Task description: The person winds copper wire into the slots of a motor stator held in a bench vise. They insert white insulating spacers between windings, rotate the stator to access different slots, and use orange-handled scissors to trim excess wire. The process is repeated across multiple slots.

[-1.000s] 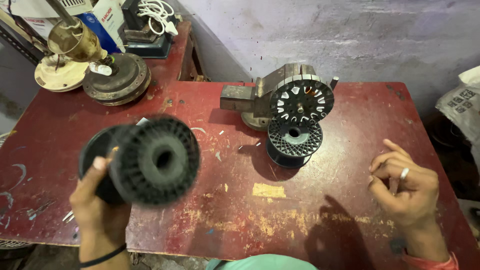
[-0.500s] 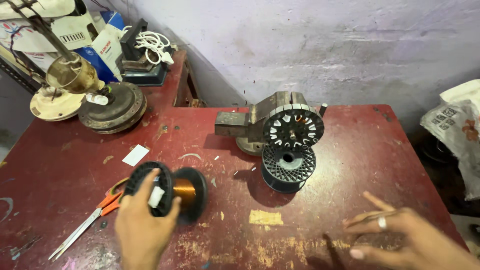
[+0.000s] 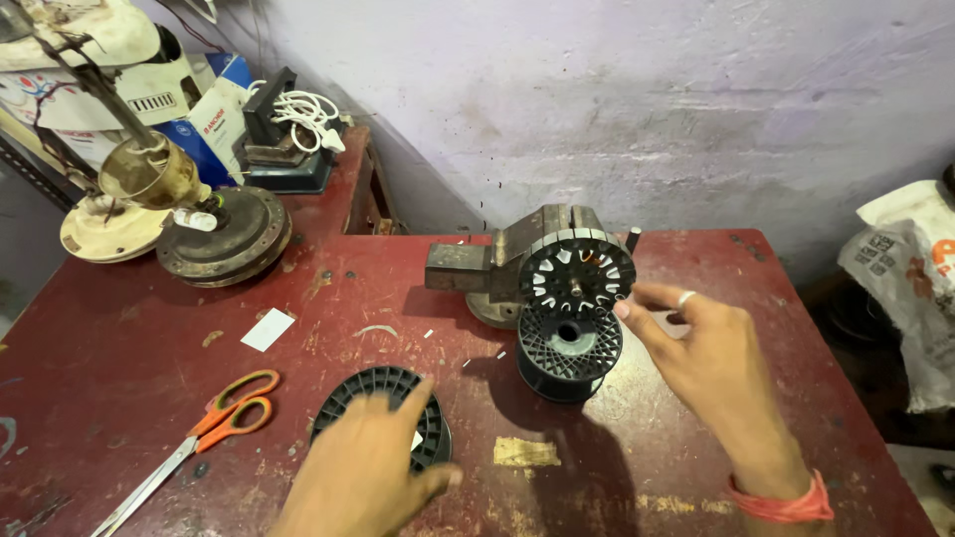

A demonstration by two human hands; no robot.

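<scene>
My left hand (image 3: 366,477) rests on top of a black plastic wire spool (image 3: 383,410) that lies flat on the red table (image 3: 129,378). My right hand (image 3: 711,363) reaches up, thumb and forefinger pinched close together at the right edge of a round slotted metal stator (image 3: 577,276) held in a small bench vise (image 3: 487,268). I cannot tell whether a thin wire is between those fingers. A second black spool (image 3: 565,353) stands just below the stator, left of my right hand.
Orange-handled scissors (image 3: 204,433) lie at the left front. A scrap of white paper (image 3: 267,329) and a yellow tape patch (image 3: 527,452) sit on the table. Old fan motor parts (image 3: 214,234) stand at the back left. A printed bag (image 3: 910,288) hangs at the right.
My left hand has brought the spool down from the air and laid it flat on the table. My right hand has risen from the table's front edge to the stator.
</scene>
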